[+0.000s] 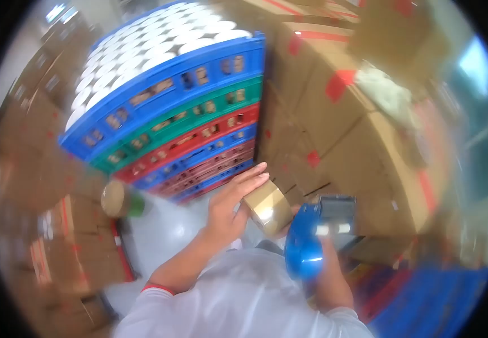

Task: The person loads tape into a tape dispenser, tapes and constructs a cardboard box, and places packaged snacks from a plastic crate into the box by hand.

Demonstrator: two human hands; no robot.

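Observation:
My left hand [230,208] is closed on a wide roll of tan packing tape [267,209], its fingers lying along the roll's upper side. Just right of it, my right hand [327,256] grips a blue tape dispenser [302,245], which hides most of that hand. The dispenser has a dark grey head and a white roller [331,229]. Roll and dispenser are close together in front of my body; I cannot tell whether they touch.
Stacked blue, green and red crates [182,84] stand ahead on the left, the top one filled with white round items [142,53]. Large cardboard boxes [306,112] with red tape rise to the right. More cartons [83,225] are at left. Blue crates [430,298] sit lower right, blurred.

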